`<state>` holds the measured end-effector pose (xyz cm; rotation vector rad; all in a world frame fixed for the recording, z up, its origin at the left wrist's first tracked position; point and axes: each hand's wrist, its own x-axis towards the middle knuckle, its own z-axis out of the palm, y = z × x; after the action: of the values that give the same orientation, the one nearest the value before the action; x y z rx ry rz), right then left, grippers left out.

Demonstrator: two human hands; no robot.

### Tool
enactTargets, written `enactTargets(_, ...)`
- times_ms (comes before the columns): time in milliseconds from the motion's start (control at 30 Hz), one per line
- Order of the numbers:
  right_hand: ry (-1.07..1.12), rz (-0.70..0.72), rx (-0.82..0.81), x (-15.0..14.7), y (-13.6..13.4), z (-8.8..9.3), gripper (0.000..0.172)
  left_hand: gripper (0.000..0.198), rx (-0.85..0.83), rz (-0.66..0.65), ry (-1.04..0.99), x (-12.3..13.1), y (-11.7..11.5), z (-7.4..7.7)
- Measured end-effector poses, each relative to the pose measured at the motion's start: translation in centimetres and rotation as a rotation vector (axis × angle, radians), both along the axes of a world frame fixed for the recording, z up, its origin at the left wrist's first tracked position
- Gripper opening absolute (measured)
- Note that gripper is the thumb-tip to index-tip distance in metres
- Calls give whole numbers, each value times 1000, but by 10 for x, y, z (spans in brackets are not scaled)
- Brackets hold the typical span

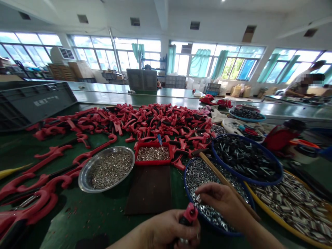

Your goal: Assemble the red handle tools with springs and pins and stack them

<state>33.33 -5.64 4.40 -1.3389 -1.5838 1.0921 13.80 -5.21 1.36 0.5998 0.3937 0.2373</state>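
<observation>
My left hand (177, 226), low in the middle, is closed around a red and black plastic handle (190, 213). The handle's red end points up out of the fist, showing a hole. Just right of it, my right hand (225, 200) hovers over a blue basket (185, 183) of metal rings. Its thumb and fingers are pinched together, with a small shiny metal piece (198, 198) at the tips; its exact kind is too small to tell. A hammer (215, 169) with a wooden handle lies across that basket, passing behind my right hand.
A metal bowl (84, 180) of small metal pieces and a red tray (153, 162) of pins stand near a dark plate (149, 190). Red handles (160, 121) are heaped behind. Baskets of black-headed parts (243, 155) and metal sleeves (290, 200) lie right; a grey crate (38, 103) left.
</observation>
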Motion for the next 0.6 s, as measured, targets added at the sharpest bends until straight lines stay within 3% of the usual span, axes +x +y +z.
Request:
enactTargets(67,-87,-148,119,-1,-4,-5,18,34,-170,94,-15,4,2,-1)
enactTargets(133,-289,-182,325,-6,-13,-3,16,33,-244,274,34,12,4,-3)
enactTargets(233,-587,-35,532,-20,-29,-2,17,33,-156,511,138,25,2,-4)
enactTargets(333,-698,-31,578,-32,-36,-12,21,37,-72,635,215,34,-3,-4)
enactTargets(467,-678,-13,544,-37,-33,-27,21,47,-88,682,256,39,-5,-5)
enactTargets(600,-594,68,459,-32,-28,-18,14,45,-132,586,319,39,-4,-7)
